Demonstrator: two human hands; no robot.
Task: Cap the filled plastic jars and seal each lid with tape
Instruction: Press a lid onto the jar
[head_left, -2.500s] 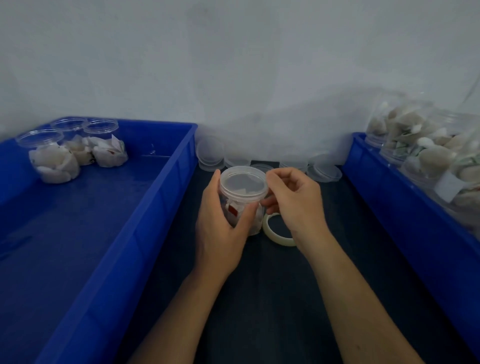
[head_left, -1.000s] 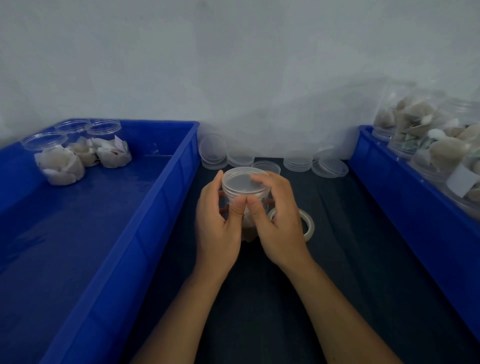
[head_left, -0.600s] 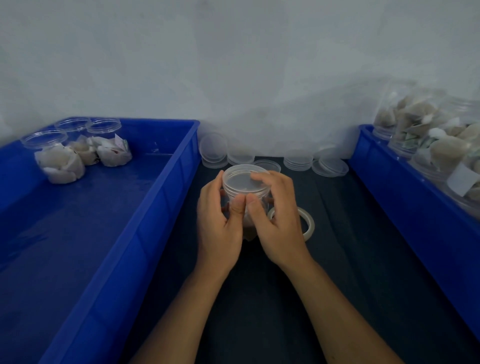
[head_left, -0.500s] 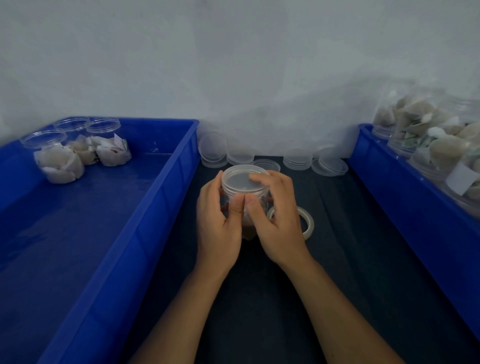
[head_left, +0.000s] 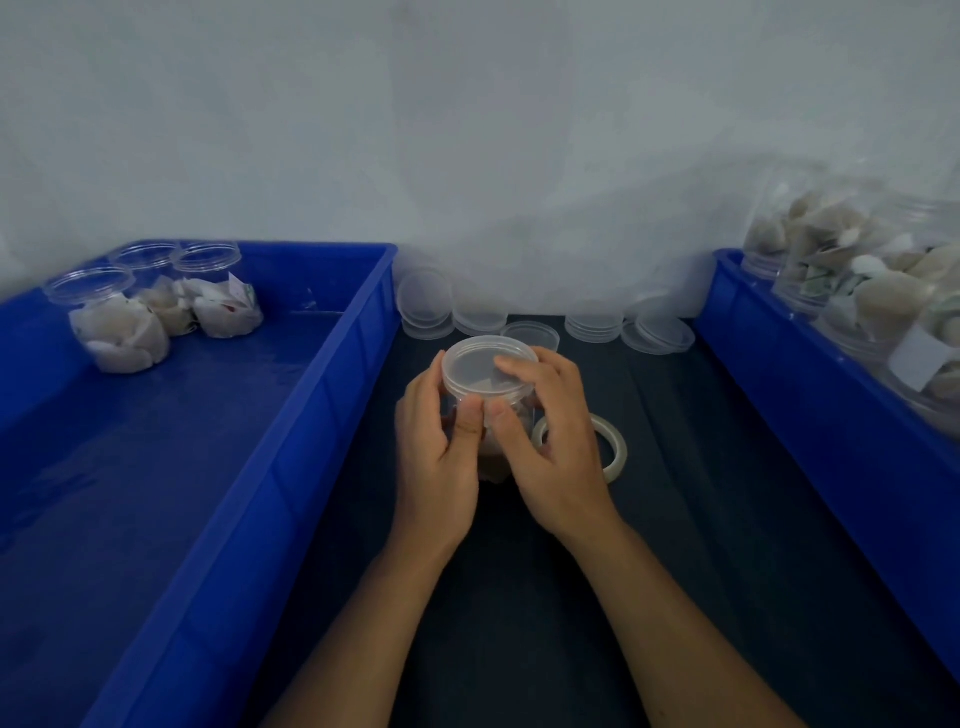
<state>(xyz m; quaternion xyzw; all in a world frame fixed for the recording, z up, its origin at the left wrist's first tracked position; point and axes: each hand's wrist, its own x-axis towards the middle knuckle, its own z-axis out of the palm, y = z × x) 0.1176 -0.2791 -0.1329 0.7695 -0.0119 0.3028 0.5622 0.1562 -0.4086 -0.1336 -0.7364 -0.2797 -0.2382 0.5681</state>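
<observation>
Both hands are wrapped around a small clear plastic jar (head_left: 488, 387) standing on the dark table (head_left: 675, 519) between two blue plastic bins (head_left: 291, 467). The left hand (head_left: 441, 457) grips its side; the right hand (head_left: 550, 447) curls over the translucent round lid (head_left: 480, 364), thumbs nearly touching. Pale wrapped pieces show inside. A ring of clear tape (head_left: 613, 447) lies just beside it.

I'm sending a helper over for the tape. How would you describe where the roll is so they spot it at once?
Look at the dark mat between the two blue bins. The tape roll lies flat there, just right of the jar that both hands hold. Unlike the clear lids stacked by the wall, it is an open pale ring.
</observation>
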